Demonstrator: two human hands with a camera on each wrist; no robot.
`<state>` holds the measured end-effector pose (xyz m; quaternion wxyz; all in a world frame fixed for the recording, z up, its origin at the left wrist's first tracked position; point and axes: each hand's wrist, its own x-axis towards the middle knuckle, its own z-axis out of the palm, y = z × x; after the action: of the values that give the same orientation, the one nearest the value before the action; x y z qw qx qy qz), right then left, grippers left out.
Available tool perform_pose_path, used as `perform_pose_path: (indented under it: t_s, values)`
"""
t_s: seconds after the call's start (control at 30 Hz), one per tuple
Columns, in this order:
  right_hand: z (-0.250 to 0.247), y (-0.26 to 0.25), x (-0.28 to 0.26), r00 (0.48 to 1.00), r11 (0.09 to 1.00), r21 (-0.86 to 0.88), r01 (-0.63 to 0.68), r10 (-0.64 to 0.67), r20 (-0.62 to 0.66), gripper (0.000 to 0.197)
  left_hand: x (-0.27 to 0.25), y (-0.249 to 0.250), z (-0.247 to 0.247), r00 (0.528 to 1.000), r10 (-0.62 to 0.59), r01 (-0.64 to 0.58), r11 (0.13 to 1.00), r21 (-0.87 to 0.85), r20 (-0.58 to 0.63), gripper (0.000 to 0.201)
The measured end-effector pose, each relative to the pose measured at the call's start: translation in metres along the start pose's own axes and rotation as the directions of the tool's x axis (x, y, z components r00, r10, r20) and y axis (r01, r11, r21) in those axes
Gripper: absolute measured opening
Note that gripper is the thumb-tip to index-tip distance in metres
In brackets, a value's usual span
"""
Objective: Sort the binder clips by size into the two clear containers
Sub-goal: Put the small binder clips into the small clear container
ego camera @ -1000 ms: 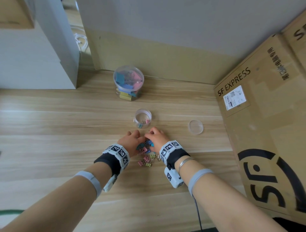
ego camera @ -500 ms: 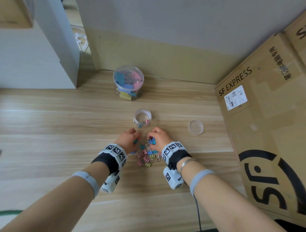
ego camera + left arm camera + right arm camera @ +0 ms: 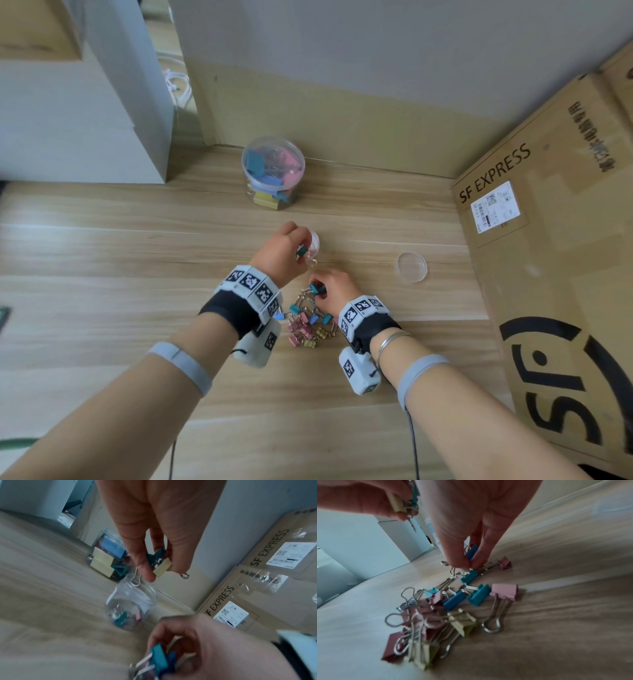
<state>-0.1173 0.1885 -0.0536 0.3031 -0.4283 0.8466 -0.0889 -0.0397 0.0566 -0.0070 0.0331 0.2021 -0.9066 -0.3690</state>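
Around the edges: a big SF EXPRESS cardboard box (image 3: 555, 246) leans in on the right side, a white cabinet (image 3: 82, 113) sits back left, and a loose clear lid (image 3: 412, 267) lies on the wooden counter (image 3: 102, 274) between the box and the hands.

The large clear container (image 3: 273, 173) is at the back near the wall, upright, stuffed with big clips. The small clear container (image 3: 132, 605) stands upright too, just in front of it, with a few small clips at the bottom.

The left hand (image 3: 282, 255) is right over the small container's mouth, fingers (image 3: 145, 566) pinching a yellow clip (image 3: 163, 568) and a teal clip (image 3: 155, 557), wire handles dangling down.

The right hand (image 3: 334, 286) is low over the pile of small clips (image 3: 308, 323), fingers pinching a blue clip (image 3: 471, 551) with another teal one pressed against it. The pile is a jumble, handles pointing every which way, so no clear axis there.
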Motion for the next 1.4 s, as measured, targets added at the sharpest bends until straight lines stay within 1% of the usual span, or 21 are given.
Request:
perform_pose_path:
  t_s: [0.07, 0.17, 0.27, 0.47, 0.57, 0.7, 0.87, 0.93, 1.0, 1.07, 1.13, 1.2, 1.23, 1.27, 1.3, 1.33, 1.37, 1.4]
  values:
    - [-0.001, -0.001, -0.001, 1.000, 1.000, -0.008, -0.004, 0.004, 0.010, 0.028, 0.014, 0.003, -0.003, 0.999, -0.038, 0.038, 0.999, 0.004, -0.007, 0.027]
    - [-0.002, 0.000, -0.001, 1.000, 1.000, -0.020, -0.002, 0.003, 0.024, 0.028, 0.028, 0.004, 0.002, 0.997, -0.080, 0.080, 0.997, 0.014, 0.023, 0.026]
    - [-0.002, 0.001, -0.001, 0.999, 1.000, -0.021, -0.002, 0.003, 0.038, 0.028, 0.036, 0.002, 0.009, 0.994, -0.094, 0.091, 0.995, 0.051, 0.059, 0.027]
    - [-0.003, 0.003, -0.002, 0.997, 1.000, -0.022, 0.004, -0.002, 0.079, 0.027, 0.045, 0.001, 0.011, 0.991, -0.104, 0.095, 0.991, 0.096, 0.087, 0.030]
    - [-0.003, 0.002, -0.002, 0.994, 0.999, -0.040, -0.010, 0.015, 0.112, 0.026, 0.051, 0.003, 0.010, 0.987, -0.133, 0.125, 0.987, 0.098, 0.085, 0.031]
    - [-0.003, 0.002, 0.000, 0.989, 0.998, -0.049, -0.028, 0.035, 0.144, 0.027, 0.059, 0.006, 0.008, 0.988, -0.111, 0.100, 0.989, 0.112, 0.106, 0.028]
    - [-0.003, 0.002, -0.002, 0.992, 1.000, -0.022, -0.020, 0.023, 0.124, 0.022, 0.062, -0.003, 0.009, 0.968, -0.121, 0.090, 0.986, 0.142, 0.221, 0.032]
    - [-0.002, 0.002, -0.003, 0.993, 0.999, -0.034, -0.020, 0.024, 0.118, 0.025, 0.062, -0.007, 0.008, 0.966, -0.115, 0.083, 0.986, 0.145, 0.230, 0.034]
    - [-0.001, 0.002, -0.003, 0.992, 0.999, -0.040, -0.026, 0.031, 0.120, 0.029, 0.061, -0.008, 0.005, 0.975, -0.095, 0.075, 0.992, 0.105, 0.202, 0.034]
    - [-0.001, 0.003, -0.004, 0.992, 0.998, -0.048, -0.032, 0.038, 0.123, 0.035, 0.059, -0.010, 0.002, 0.988, -0.072, 0.069, 0.997, 0.023, 0.138, 0.031]
    - [-0.001, 0.004, -0.004, 0.992, 0.995, -0.094, -0.035, 0.046, 0.120, 0.043, 0.057, -0.015, 0.001, 0.997, -0.064, 0.066, 0.996, -0.062, 0.038, 0.026]
    - [-0.002, 0.005, -0.006, 0.992, 0.984, -0.171, -0.050, 0.069, 0.108, 0.059, 0.056, -0.021, 0.001, 0.993, -0.072, 0.062, 0.992, -0.106, -0.095, 0.021]
    - [-0.002, 0.006, -0.007, 0.991, 0.978, -0.200, -0.066, 0.089, 0.104, 0.068, 0.055, -0.024, 0.001, 0.987, -0.068, 0.054, 0.994, -0.100, -0.148, 0.023]
    - [-0.002, 0.006, -0.008, 0.988, 0.974, -0.213, -0.083, 0.108, 0.108, 0.075, 0.054, -0.028, 0.002, 0.986, -0.066, 0.057, 0.996, -0.065, -0.150, 0.032]
    - [-0.001, 0.006, -0.008, 0.985, 0.973, -0.213, -0.093, 0.121, 0.120, 0.080, 0.053, -0.032, 0.005, 0.993, -0.076, 0.075, 0.997, -0.007, -0.089, 0.048]
    - [0.000, 0.006, -0.009, 0.983, 0.974, -0.207, -0.092, 0.122, 0.137, 0.082, 0.052, -0.037, 0.008, 0.995, -0.095, 0.095, 0.994, 0.057, 0.001, 0.065]
    - [0.002, 0.006, -0.008, 0.982, 0.977, -0.198, -0.080, 0.111, 0.152, 0.080, 0.050, -0.040, 0.013, 0.989, -0.123, 0.112, 0.987, 0.119, 0.087, 0.079]
    - [0.003, 0.005, -0.008, 0.982, 0.981, -0.184, -0.066, 0.096, 0.161, 0.076, 0.049, -0.043, 0.016, 0.979, -0.142, 0.118, 0.980, 0.163, 0.145, 0.087]
